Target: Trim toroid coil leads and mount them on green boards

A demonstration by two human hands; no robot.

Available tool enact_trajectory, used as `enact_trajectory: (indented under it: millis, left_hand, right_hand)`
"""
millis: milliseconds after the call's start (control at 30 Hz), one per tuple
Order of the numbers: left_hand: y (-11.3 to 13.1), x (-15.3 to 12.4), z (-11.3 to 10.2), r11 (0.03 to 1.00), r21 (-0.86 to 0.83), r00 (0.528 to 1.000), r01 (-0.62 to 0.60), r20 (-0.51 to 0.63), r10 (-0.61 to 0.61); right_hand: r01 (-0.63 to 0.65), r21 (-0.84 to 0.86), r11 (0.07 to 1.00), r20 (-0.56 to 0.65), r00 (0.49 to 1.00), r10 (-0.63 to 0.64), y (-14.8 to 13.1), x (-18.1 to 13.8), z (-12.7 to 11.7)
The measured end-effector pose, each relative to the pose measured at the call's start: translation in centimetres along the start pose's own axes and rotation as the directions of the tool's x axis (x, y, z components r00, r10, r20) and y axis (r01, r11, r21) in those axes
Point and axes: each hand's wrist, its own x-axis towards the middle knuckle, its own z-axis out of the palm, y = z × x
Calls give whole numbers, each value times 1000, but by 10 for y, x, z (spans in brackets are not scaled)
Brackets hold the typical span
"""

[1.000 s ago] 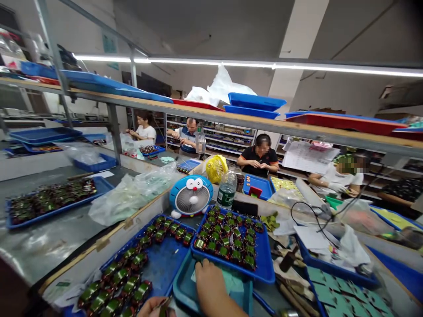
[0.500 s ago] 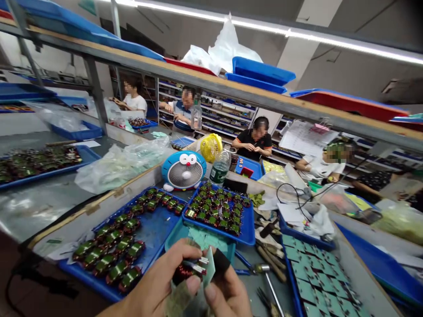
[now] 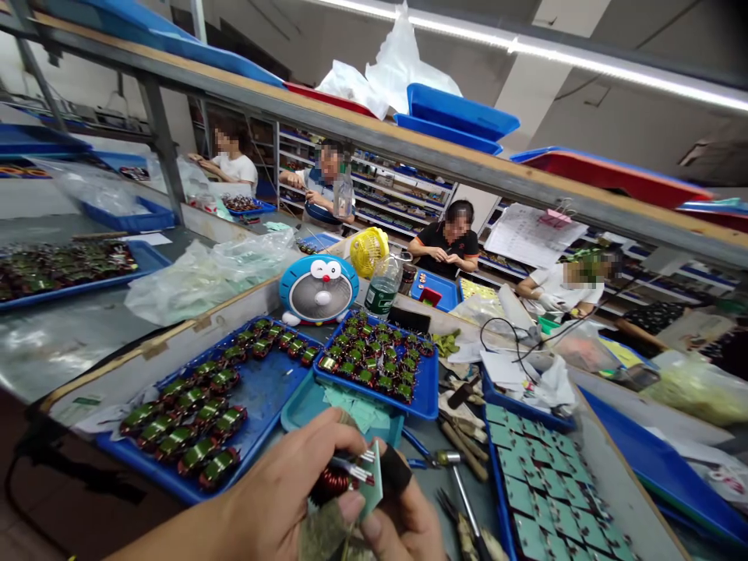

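My left hand (image 3: pixel 280 483) is closed around a copper-wound coil (image 3: pixel 330 485), whose silvery wire leads point right. In my right hand (image 3: pixel 412 518), a thin pale-green plate (image 3: pixel 374 483) is pinched upright between thumb and fingers; a black cover wraps one finger. The lead ends meet the plate's near face; whether they pass through it, I cannot tell. Just beyond my hands lies a teal tray (image 3: pixel 298 413) with loose green plates (image 3: pixel 356 407). Green-banded coils fill parts of a blue tray (image 3: pixel 262 393) on the left and a smaller blue tray (image 3: pixel 431 389) behind.
A hammer (image 3: pixel 464 491), blue-handled pliers (image 3: pixel 418 448) and other tools lie to the right. Beyond them a blue tray (image 3: pixel 501 483) holds rows of green-plated pieces. A blue cartoon fan (image 3: pixel 320 290) and a bottle (image 3: pixel 382 292) stand behind. Several people sit across the benches, under a shelf (image 3: pixel 351 128).
The camera view has shifted slightly, so the benches and trays appear a little higher and further left. Both hands keep the coil and plate together, in nearly the same pose.
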Motion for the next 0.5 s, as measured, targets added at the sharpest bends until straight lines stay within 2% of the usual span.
enact_trajectory:
  millis: [300, 400, 500]
  left_hand:
    - [3, 3, 6, 999, 19, 998, -37, -50, 38]
    - [0, 3, 7, 990, 96, 992, -102, -66, 109]
    - [-3, 5, 7, 971, 163, 983, -175, -26, 181]
  right_hand:
    - [99, -94, 991, 38, 995, -96, 0, 1, -4]
    - [109, -115, 987, 28, 994, -107, -5, 1, -1]
    - [141, -174, 975, 41, 990, -135, -14, 1, 0]
